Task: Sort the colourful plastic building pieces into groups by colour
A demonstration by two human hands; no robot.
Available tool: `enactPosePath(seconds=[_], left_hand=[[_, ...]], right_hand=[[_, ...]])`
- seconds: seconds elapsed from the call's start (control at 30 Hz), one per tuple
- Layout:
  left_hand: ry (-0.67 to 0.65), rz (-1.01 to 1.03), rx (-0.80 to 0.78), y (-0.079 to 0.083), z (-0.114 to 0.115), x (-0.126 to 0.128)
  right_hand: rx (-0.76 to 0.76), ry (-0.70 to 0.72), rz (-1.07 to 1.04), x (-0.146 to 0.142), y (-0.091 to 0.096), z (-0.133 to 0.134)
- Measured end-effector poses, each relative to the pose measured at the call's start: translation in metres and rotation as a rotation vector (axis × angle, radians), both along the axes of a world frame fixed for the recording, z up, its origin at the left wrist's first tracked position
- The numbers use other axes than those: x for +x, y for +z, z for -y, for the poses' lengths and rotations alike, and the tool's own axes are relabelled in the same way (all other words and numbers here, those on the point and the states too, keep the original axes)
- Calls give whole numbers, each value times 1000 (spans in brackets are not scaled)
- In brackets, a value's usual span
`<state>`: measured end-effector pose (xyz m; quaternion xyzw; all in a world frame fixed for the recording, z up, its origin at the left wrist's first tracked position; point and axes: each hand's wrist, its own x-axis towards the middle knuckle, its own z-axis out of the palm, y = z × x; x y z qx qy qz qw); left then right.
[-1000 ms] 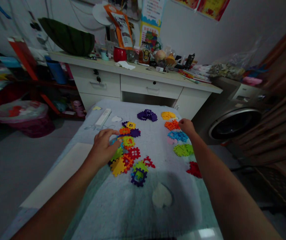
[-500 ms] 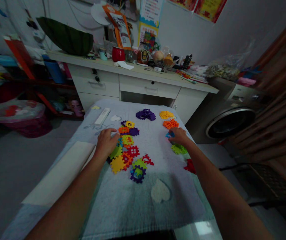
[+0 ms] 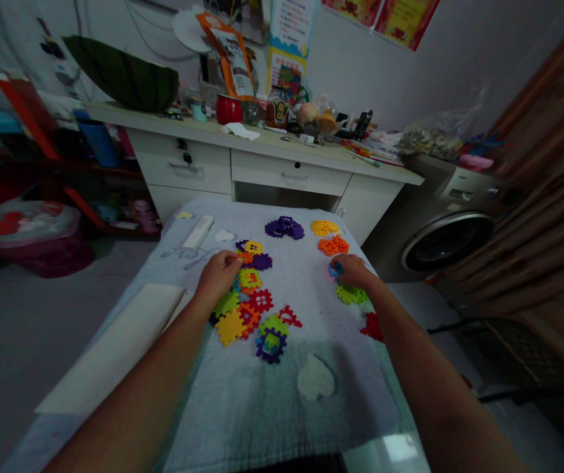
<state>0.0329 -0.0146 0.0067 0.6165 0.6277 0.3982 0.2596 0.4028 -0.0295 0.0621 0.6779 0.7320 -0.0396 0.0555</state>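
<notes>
While the left forearm (image 3: 156, 368) partly hides a white slab (image 3: 109, 345), the left grip (image 3: 217, 276) is pinched at an orange piece (image 3: 245, 258) in the mixed pile (image 3: 230, 326) on the cloth-covered bench (image 3: 292, 420). The right grip (image 3: 353, 270), curled, covers most of the blue pieces (image 3: 334, 269) between a green heap (image 3: 350, 295) and an orange heap (image 3: 334, 246). Whether either holds anything, I cannot tell. Beyond stand a drawer unit (image 3: 178, 156) and washing machine (image 3: 452, 200).

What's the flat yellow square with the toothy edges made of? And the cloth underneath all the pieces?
The yellow square looks like smooth, fairly matte plastic: its colour is even and its teeth are neatly shaped, though firm foam could look similar. The cloth seems to be soft, dull fabric, perhaps fleece or plush, because its surface looks slightly fuzzy.
</notes>
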Motion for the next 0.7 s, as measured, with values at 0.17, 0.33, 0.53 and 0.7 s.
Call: enactPosePath(seconds=[0.17, 0.33, 0.53, 0.7], left_hand=[[0, 77, 32, -6, 0, 1], [-4, 150, 41, -8, 1, -4], [-45, 173, 32, -9, -7, -12], [-34, 137, 68, -13, -11, -13]], right_hand=[[13, 8, -48, 5, 4, -1], [-28, -2, -21, 7, 0, -5], [-26, 10, -19, 0, 4, -5], [52, -32, -52, -26, 8, -7]])
